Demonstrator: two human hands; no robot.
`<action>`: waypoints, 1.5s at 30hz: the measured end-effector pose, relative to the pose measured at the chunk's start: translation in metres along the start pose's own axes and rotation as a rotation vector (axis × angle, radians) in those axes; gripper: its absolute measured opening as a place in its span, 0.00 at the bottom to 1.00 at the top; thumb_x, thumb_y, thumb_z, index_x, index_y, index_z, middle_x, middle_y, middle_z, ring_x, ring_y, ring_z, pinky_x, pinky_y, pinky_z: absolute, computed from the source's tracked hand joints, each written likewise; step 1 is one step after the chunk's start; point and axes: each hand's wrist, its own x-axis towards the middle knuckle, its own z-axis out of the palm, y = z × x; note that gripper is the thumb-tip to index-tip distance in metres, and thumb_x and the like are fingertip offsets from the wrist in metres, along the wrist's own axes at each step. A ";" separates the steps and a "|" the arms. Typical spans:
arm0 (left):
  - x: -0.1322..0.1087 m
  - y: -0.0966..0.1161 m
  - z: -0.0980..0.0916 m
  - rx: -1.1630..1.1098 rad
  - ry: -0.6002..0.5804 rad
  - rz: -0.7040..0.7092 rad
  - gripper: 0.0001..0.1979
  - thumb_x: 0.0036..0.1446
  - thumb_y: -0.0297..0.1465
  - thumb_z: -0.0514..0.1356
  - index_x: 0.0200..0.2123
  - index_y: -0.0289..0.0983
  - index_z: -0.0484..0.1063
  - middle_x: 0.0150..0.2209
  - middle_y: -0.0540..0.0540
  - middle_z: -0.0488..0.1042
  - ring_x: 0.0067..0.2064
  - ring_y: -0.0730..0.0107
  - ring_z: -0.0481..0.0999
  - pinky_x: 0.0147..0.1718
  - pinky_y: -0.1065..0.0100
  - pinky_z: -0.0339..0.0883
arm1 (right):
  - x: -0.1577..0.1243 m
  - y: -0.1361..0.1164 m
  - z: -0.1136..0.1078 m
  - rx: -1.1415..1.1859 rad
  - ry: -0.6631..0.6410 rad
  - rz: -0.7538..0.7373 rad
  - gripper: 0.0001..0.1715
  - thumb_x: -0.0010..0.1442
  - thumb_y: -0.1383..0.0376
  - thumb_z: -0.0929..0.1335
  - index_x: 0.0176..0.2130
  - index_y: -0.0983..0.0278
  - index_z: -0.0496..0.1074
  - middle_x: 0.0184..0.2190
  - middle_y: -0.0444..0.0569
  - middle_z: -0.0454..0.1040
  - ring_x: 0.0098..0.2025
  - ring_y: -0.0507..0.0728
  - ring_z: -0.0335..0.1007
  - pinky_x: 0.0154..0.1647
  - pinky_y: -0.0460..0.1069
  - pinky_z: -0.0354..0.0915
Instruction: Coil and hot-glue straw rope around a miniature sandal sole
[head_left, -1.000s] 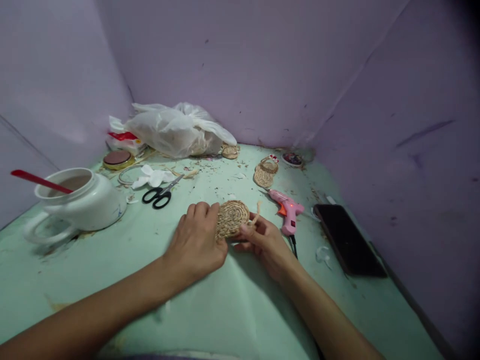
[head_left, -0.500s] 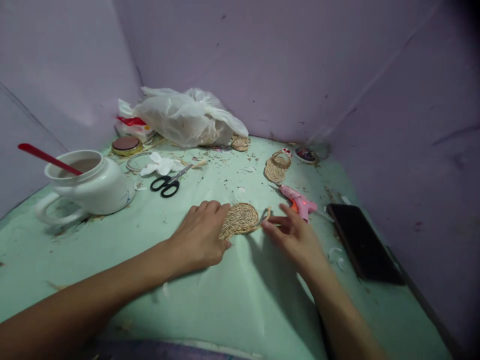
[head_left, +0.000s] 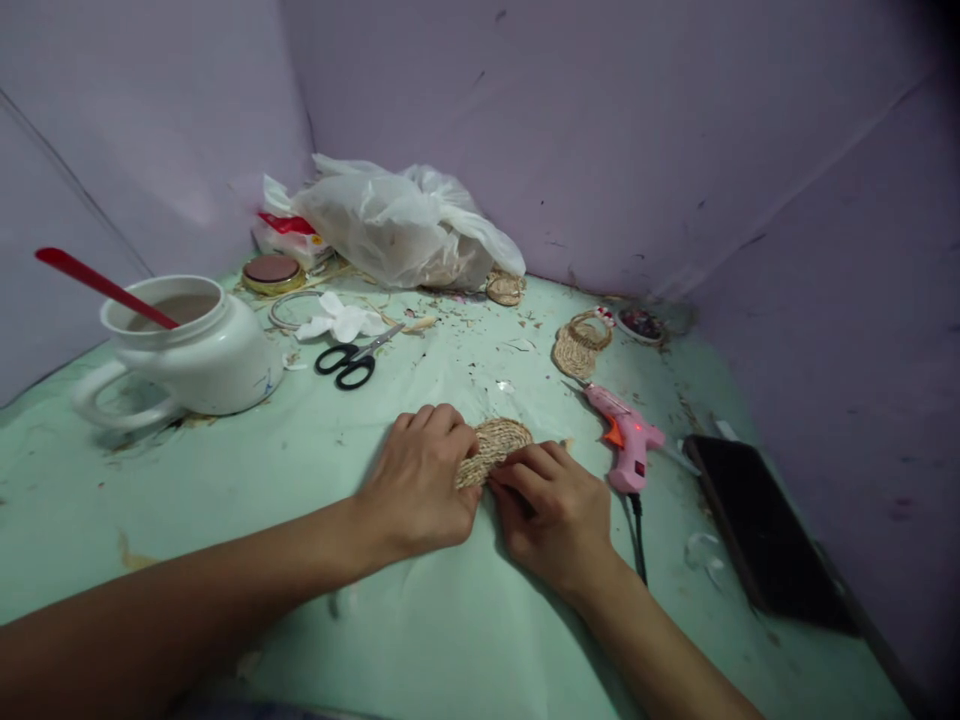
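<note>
A flat coiled piece of braided straw [head_left: 498, 438] lies on the green table between my hands. My left hand [head_left: 429, 478] is closed on its left end, fingers on top and thumb at the near edge. With thumb and fingertips pinched together, my right hand [head_left: 553, 512] touches the coil's near right edge. What those fingertips pinch is mostly hidden; a pale loose strand end [head_left: 568, 445] pokes out just behind the hand. To the right rests a pink glue gun [head_left: 625, 425] with an orange trigger and a lit red light.
Black-handled scissors [head_left: 355, 362] and a white pot [head_left: 199, 350] with a red stick stand left. Behind are a plastic bag [head_left: 405, 225], a brown-topped round tin [head_left: 271, 272] and a woven straw piece [head_left: 579, 347]. A dark phone [head_left: 765, 530] lies at right, scraps around.
My right hand has moved left from the loose strand's end to the coil's near edge, and its fingers have closed. My left hand keeps its hold. The view has shifted slightly.
</note>
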 end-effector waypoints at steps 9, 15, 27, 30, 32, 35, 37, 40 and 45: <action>0.001 0.002 0.001 0.026 0.033 0.015 0.01 0.45 0.28 0.56 0.24 0.37 0.67 0.36 0.44 0.68 0.41 0.60 0.67 0.41 0.56 0.61 | 0.004 -0.008 0.010 -0.117 0.046 0.046 0.07 0.49 0.70 0.65 0.21 0.62 0.68 0.22 0.48 0.68 0.28 0.56 0.60 0.23 0.49 0.52; 0.001 0.002 0.000 0.085 0.032 0.006 0.06 0.46 0.29 0.57 0.31 0.37 0.68 0.37 0.43 0.68 0.42 0.58 0.67 0.42 0.56 0.61 | -0.001 -0.001 -0.008 0.047 -0.060 0.035 0.08 0.54 0.66 0.66 0.36 0.64 0.72 0.29 0.50 0.73 0.33 0.58 0.66 0.31 0.51 0.62; 0.008 0.010 0.000 0.175 -0.034 -0.009 0.16 0.46 0.30 0.56 0.41 0.34 0.68 0.38 0.41 0.71 0.42 0.54 0.68 0.41 0.55 0.64 | -0.009 0.060 -0.063 -0.237 0.157 0.971 0.21 0.53 0.51 0.64 0.38 0.61 0.75 0.34 0.52 0.78 0.36 0.66 0.73 0.29 0.54 0.61; 0.010 0.005 -0.001 0.139 0.040 0.004 0.14 0.46 0.29 0.56 0.39 0.34 0.68 0.38 0.41 0.71 0.42 0.56 0.68 0.41 0.58 0.65 | -0.007 0.068 -0.072 -0.273 -0.117 1.106 0.27 0.52 0.44 0.60 0.32 0.61 0.75 0.29 0.55 0.77 0.33 0.68 0.72 0.24 0.53 0.57; 0.011 0.000 -0.003 0.123 0.132 0.017 0.14 0.47 0.28 0.56 0.39 0.33 0.68 0.39 0.41 0.71 0.42 0.57 0.68 0.43 0.59 0.65 | -0.006 0.071 -0.071 -0.201 -0.225 1.116 0.28 0.50 0.42 0.61 0.25 0.60 0.74 0.23 0.54 0.74 0.30 0.67 0.71 0.23 0.52 0.56; 0.013 -0.005 -0.003 0.133 0.187 0.010 0.13 0.48 0.29 0.56 0.39 0.32 0.68 0.39 0.41 0.71 0.42 0.58 0.68 0.43 0.59 0.65 | -0.004 0.076 -0.066 -0.046 -0.187 1.124 0.22 0.44 0.46 0.67 0.15 0.60 0.70 0.15 0.51 0.69 0.24 0.63 0.68 0.21 0.50 0.53; 0.012 -0.006 -0.003 0.165 0.138 -0.018 0.12 0.49 0.30 0.56 0.39 0.32 0.68 0.38 0.40 0.71 0.42 0.57 0.68 0.41 0.58 0.65 | -0.006 0.081 -0.062 0.047 -0.115 1.161 0.17 0.40 0.53 0.70 0.12 0.60 0.68 0.11 0.49 0.65 0.19 0.60 0.64 0.18 0.50 0.50; 0.012 -0.005 -0.002 0.216 0.057 -0.039 0.12 0.50 0.30 0.56 0.39 0.33 0.69 0.38 0.40 0.71 0.43 0.55 0.68 0.41 0.56 0.65 | -0.008 0.087 -0.060 0.194 -0.051 1.211 0.12 0.38 0.59 0.70 0.12 0.61 0.67 0.08 0.46 0.64 0.15 0.57 0.61 0.15 0.49 0.51; 0.013 -0.004 -0.002 0.234 0.021 -0.059 0.13 0.50 0.32 0.56 0.39 0.34 0.70 0.40 0.41 0.71 0.44 0.54 0.68 0.42 0.55 0.64 | -0.005 0.070 -0.055 0.568 0.115 1.182 0.10 0.40 0.61 0.68 0.28 0.63 0.70 0.20 0.44 0.70 0.23 0.55 0.68 0.23 0.49 0.67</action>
